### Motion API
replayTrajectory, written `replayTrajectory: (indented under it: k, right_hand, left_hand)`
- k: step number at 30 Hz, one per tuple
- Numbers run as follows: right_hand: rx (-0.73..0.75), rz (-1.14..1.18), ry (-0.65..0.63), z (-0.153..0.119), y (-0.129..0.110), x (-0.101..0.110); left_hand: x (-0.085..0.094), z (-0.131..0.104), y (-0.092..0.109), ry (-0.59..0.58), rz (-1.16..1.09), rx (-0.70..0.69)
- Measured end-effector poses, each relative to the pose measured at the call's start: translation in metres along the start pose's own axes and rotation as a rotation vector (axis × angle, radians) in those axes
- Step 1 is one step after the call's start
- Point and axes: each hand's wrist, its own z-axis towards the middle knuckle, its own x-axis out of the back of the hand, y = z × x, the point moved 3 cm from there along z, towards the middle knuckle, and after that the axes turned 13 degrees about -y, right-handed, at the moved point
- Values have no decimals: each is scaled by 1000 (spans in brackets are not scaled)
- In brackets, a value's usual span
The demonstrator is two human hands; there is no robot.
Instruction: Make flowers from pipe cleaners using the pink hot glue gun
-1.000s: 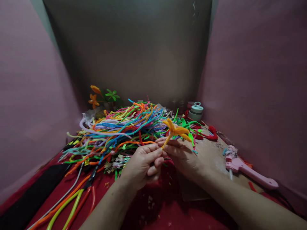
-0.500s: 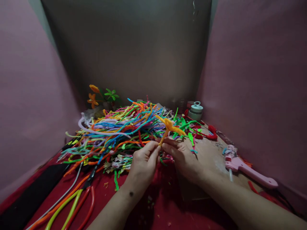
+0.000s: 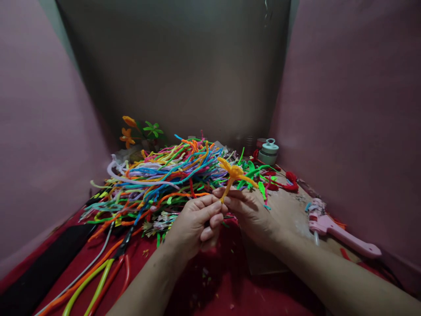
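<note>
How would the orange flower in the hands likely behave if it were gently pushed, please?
The flower is probably light, as it looks made of slim, fuzzy strands. Its stem seems fairly stiff, rising at a slant from the fingers pinching its lower end. The petals would likely bend, jutting out thin and unsupported.

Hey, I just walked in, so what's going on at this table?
Someone's bare left hand and right hand meet at the lower end of a yellow flower's fuzzy stem, pinching it between the fingertips. The petals spread out above the hands. Just beyond lies a big heap of colourful fuzzy stems, and a pink glue gun lies off to the right.
</note>
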Motion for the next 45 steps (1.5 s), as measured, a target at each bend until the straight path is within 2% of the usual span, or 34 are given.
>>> replayTrajectory:
  k: [3, 6, 8, 10, 13, 18, 20, 24, 28, 30, 32, 34, 37, 40, 43, 45]
  right_hand:
    - [54, -28, 34, 1, 2, 2]
    - [84, -116, 67, 1, 4, 5]
    - [81, -171, 94, 1, 4, 5]
    - [72, -190, 96, 1, 4, 5]
    - [35, -157, 58, 2, 5, 5]
    - [25, -83, -11, 2, 2, 3]
    - [29, -72, -3, 1, 1, 3]
    - [-23, -11, 63, 1, 4, 5]
    - [-64, 71, 24, 0, 6, 4]
    - [-56, 64, 6, 0, 5, 3]
    - [-34, 47, 24, 1, 6, 4]
    - [-7, 45, 60, 2, 9, 7]
    - [42, 49, 121, 2, 14, 12]
    - [52, 1, 133, 1, 16, 13]
    - [50, -97, 107, 1, 12, 9]
    - [57, -149, 83, 1, 7, 5]
  left_hand:
    - [2, 1, -1, 146, 298, -28]
    - [5, 0, -1, 370, 823, -200]
    - [4, -2, -2, 425, 1107, -317]
    - [3, -2, -4, 411, 1224, -363]
    - [4, -2, -2, 391, 1114, -347]
    - [1, 2, 1, 337, 561, -111]
    - [-1, 2, 0, 302, 388, -72]
    - [0, 2, -2, 165, 96, -53]
    - [4, 1, -2, 6, -52, 2]
    - [4, 0, -1, -23, -17, 25]
    - [5, 0, 0, 15, 134, 30]
    - [5, 0, 1, 125, 410, -7]
    - [4, -1, 3, 324, 918, -182]
    - [3, -2, -1, 401, 1267, -313]
    - [4, -2, -5, 372, 1376, -366]
    - [5, -2, -4, 361, 1329, -389]
